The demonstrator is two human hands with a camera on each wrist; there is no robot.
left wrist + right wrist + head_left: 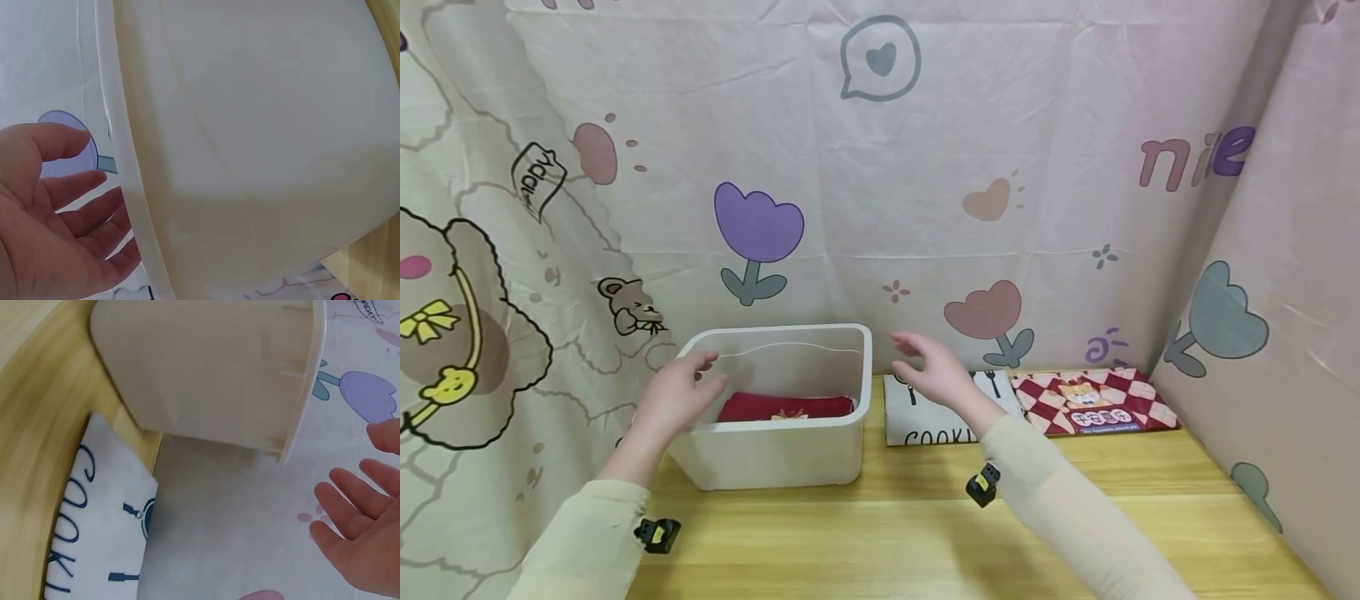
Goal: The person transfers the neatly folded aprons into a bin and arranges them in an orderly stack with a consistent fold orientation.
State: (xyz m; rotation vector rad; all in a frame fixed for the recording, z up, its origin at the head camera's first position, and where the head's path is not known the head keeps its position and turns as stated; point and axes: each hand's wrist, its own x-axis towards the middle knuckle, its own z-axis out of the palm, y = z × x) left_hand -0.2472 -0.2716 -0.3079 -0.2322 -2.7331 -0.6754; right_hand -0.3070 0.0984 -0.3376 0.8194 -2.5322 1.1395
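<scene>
A white plastic bin (775, 454) stands on the wooden table, with a folded dark red cloth (745, 407) inside it. Over the bin's left end hovers my left hand (677, 393), its fingers loosely bent around nothing; in the left wrist view the fingertips (128, 250) come close to the rim, and I cannot tell if they touch. My right hand (936, 371) is in the air just right of the bin, fingers spread loosely and holding nothing. Below it lies a folded white cloth (917, 425) with dark "COOKI" lettering, partly hidden by the hand and wrist.
A folded red-and-white checked cloth (1093, 404) with a cartoon animal lies right of the white cloth, near the back edge of the table (820, 542). Patterned curtains (880, 183) hang behind and at both sides, close to the bin and cloths.
</scene>
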